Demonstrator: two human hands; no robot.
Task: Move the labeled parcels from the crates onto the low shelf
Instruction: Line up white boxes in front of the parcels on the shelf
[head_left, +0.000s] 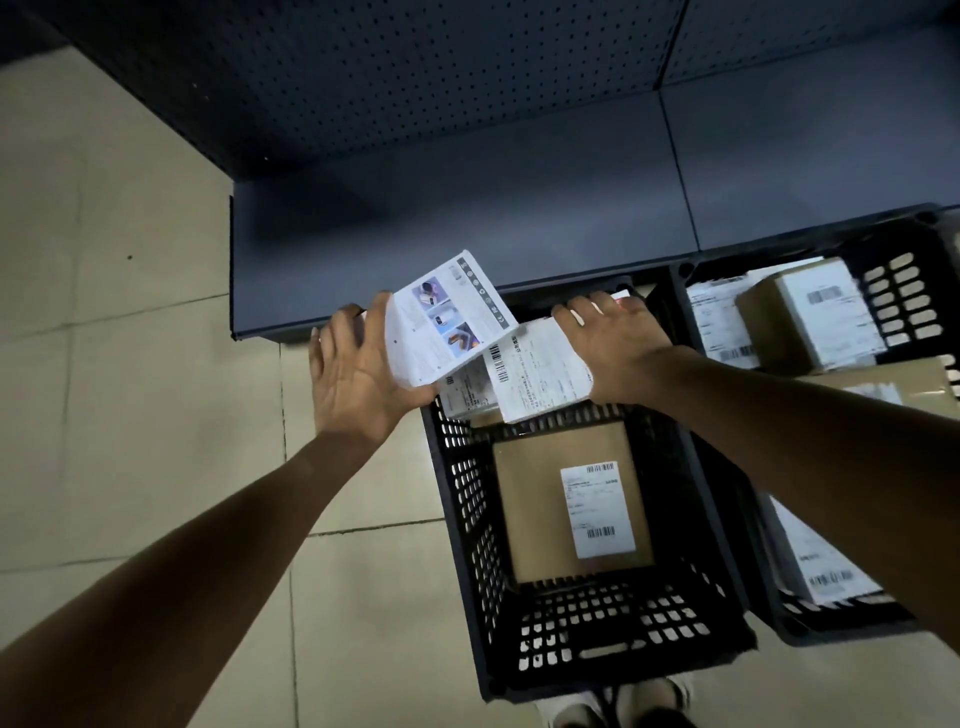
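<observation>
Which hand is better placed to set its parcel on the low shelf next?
Left. The left hand already grips the white printed box at the dark blue metal shelf edge; the right hand presses a white labelled parcel over the black plastic crate.

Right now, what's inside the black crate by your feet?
One brown cardboard box with a white label lies in the black plastic crate. Whatever lies under the lifted white parcels stays hidden.

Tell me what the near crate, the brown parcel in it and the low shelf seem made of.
Near crate: black moulded plastic by the look, matte, with lattice walls. Brown parcel: cardboard, dull tan, bearing a white paper label with barcodes. Low shelf: probably painted sheet metal, smooth dark grey, below a perforated back panel.
</observation>
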